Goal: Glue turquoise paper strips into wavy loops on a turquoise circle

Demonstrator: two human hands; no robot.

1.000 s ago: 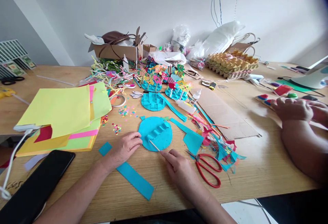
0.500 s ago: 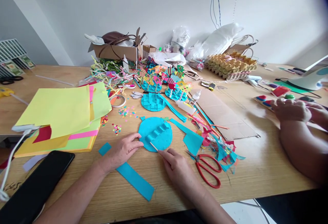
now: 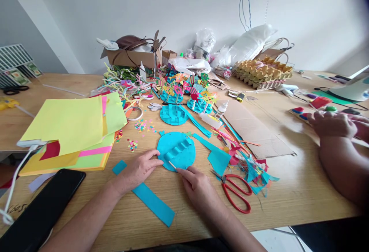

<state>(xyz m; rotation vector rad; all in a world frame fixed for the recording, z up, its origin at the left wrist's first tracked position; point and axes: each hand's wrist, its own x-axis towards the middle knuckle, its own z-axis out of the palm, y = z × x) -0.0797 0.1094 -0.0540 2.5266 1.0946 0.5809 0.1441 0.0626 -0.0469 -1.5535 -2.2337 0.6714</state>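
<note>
A blue paper disc (image 3: 180, 159) with a row of folded blue strips glued across it lies on the wooden table (image 3: 288, 182) in front of me. My left hand (image 3: 140, 169) rests on the disc's left edge, fingers curled and pressing it down. My right hand (image 3: 198, 188) pinches a thin wooden stick (image 3: 172, 164), whose tip touches the disc's lower left part. A long blue paper strip (image 3: 145, 194) lies under my left wrist. Red-handled scissors (image 3: 236, 192) lie just right of my right hand.
A stack of coloured paper (image 3: 69, 129) and a black phone (image 3: 40, 209) lie at the left. Finished blue discs (image 3: 173, 114), a glue bottle (image 3: 221, 109), cardboard (image 3: 253, 132) and paper scraps crowd the middle. Another person's hands (image 3: 334, 125) work at the right. Egg trays (image 3: 263, 71) stand behind.
My right hand has slid the stick's tip slightly left along the disc's lower edge. My left hand stays on the disc. The view shifted a little.
</note>
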